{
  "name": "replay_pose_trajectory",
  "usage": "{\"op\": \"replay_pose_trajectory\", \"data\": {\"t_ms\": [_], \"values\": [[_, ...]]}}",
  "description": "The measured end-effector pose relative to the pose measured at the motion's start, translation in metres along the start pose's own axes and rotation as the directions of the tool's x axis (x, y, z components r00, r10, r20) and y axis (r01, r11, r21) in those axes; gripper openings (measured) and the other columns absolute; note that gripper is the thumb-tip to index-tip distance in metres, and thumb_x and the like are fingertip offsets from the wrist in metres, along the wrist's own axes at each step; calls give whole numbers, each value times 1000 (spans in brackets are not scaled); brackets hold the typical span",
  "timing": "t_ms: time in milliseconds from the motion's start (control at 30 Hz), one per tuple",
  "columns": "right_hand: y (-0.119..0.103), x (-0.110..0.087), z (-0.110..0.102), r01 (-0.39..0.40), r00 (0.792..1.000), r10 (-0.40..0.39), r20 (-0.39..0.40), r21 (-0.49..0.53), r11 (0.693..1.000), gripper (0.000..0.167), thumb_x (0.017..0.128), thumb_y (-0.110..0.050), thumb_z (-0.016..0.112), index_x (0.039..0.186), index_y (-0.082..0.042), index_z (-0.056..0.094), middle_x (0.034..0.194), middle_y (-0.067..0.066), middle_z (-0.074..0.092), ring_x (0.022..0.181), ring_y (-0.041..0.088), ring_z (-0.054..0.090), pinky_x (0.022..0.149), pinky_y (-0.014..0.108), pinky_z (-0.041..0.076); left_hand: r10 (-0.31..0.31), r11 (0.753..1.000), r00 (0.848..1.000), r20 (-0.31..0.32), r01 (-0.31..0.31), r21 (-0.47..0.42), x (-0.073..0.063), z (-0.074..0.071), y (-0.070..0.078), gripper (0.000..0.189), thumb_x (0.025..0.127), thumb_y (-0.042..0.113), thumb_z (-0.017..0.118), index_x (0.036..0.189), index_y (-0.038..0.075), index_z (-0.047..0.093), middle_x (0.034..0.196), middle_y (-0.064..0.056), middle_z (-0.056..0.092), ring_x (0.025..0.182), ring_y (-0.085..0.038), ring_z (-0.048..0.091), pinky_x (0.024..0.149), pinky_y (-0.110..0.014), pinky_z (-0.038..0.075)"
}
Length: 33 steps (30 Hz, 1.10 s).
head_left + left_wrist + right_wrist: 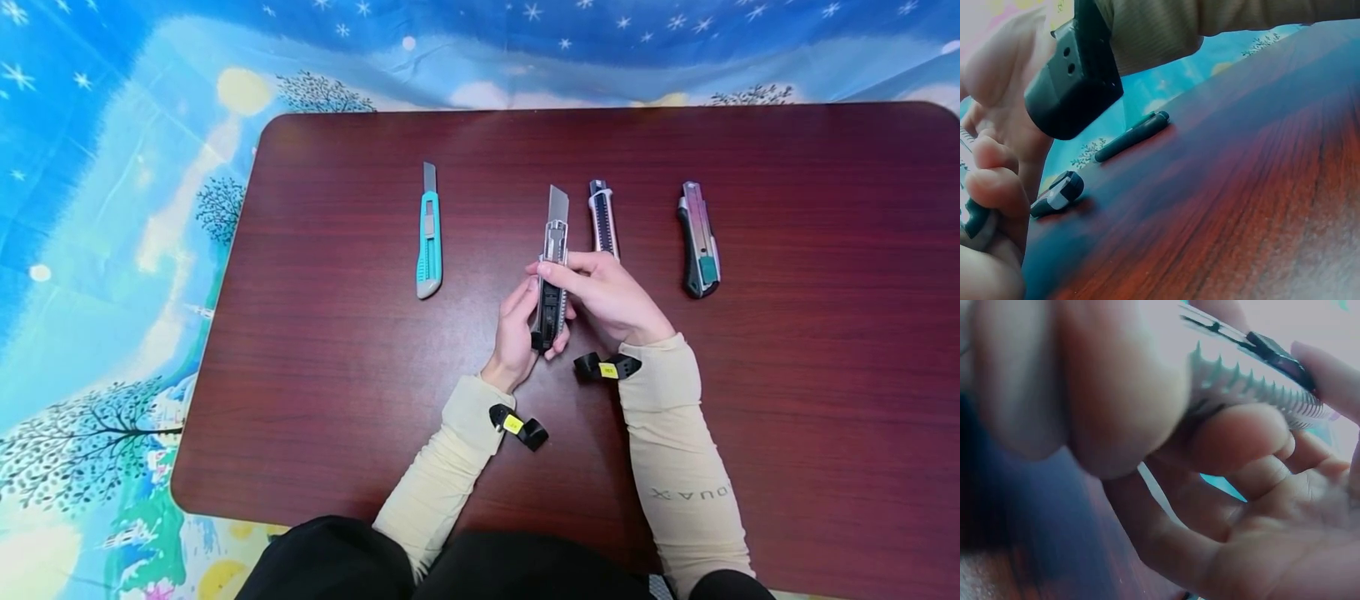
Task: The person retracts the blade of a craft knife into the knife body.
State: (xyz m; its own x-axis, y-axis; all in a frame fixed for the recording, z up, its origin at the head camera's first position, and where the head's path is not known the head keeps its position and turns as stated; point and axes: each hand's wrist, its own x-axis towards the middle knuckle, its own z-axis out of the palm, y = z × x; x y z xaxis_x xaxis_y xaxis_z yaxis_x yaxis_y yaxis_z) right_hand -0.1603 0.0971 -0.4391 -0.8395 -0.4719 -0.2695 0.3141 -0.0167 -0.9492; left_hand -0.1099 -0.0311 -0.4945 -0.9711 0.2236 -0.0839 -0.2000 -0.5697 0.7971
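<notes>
Beige sleeves (438, 467), two, angled inward from the near edge. Left hand (516, 337) curled round the lower body of one silver-black cutter (552, 310); right hand (618, 296) pinched its middle, thumb on top. It sat between both hands, blade out, pointing away. Three others lay on the red-brown table (322, 400): teal cutter (429, 242) left, pale cutter (603, 212) with near end hidden by right hand, green-slider cutter (700, 242) right. Patterned cloth (450, 58) beyond.

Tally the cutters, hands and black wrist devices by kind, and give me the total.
Cutters: 4 (held cutter, teal cutter, cutter just beyond the right hand, rightmost cutter)
Hands: 2 (left hand, right hand)
Black wrist devices: 2 (left device, right device)
Total: 8
</notes>
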Motion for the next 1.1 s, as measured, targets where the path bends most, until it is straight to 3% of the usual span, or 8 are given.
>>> {"op": "replay_pose_trajectory", "data": {"t_ms": [233,500,600,733,833,967,1100], "values": [[-3,-3,-4,23,997,-26,74,52,998,22,93,-10,61,110,2,69,103,3,73,97,16,65,81,24,54,13,1000,1000,27,-14,23,0,-1,-2,45,105,28,23,127,-8,40,77,-2,61,42,-12,45,32,-27,30],[-3,-3,-5,9,996,-14,84,53,999,22,92,-9,64,109,3,69,106,6,73,94,17,64,74,24,52,8,999,1000,20,-9,46,-2,-1,-1,46,104,25,23,130,-10,38,78,-1,62,43,-12,47,33,-27,31],[-3,-2,-4,1,997,-4,76,44,999,25,90,-10,66,111,4,68,105,5,74,86,17,64,69,25,52,-3,999,1000,15,3,41,-1,-1,-2,46,103,24,23,130,-10,38,79,-2,62,44,-13,50,34,-27,37],[-2,-2,-5,-24,993,13,121,92,995,31,91,-10,66,116,7,63,87,10,74,53,23,63,49,35,53,-7,1000,1000,16,7,13,-1,-1,-2,44,102,21,22,129,-10,39,81,-6,61,48,-15,58,40,-29,48],[-1,-2,-5,-27,988,8,155,119,993,31,91,-8,64,118,8,60,86,11,73,36,30,54,36,45,48,1,1000,1000,23,-1,-25,0,-1,-2,42,102,19,22,127,-10,40,81,-8,60,50,-16,61,43,-30,52],[-1,-2,-4,-21,988,4,152,113,993,32,91,-8,65,119,7,60,93,11,74,35,29,52,34,45,46,-3,999,1000,28,5,-52,1,-1,-1,40,102,19,22,124,-8,43,82,-10,59,51,-17,62,45,-29,53],[0,-3,-3,-51,988,34,148,115,992,35,90,-8,66,121,5,58,81,13,72,34,28,52,34,44,46,-18,998,999,34,20,-61,1,-1,-1,41,103,20,21,125,-6,43,83,-11,58,52,-18,61,45,-29,53]]}}
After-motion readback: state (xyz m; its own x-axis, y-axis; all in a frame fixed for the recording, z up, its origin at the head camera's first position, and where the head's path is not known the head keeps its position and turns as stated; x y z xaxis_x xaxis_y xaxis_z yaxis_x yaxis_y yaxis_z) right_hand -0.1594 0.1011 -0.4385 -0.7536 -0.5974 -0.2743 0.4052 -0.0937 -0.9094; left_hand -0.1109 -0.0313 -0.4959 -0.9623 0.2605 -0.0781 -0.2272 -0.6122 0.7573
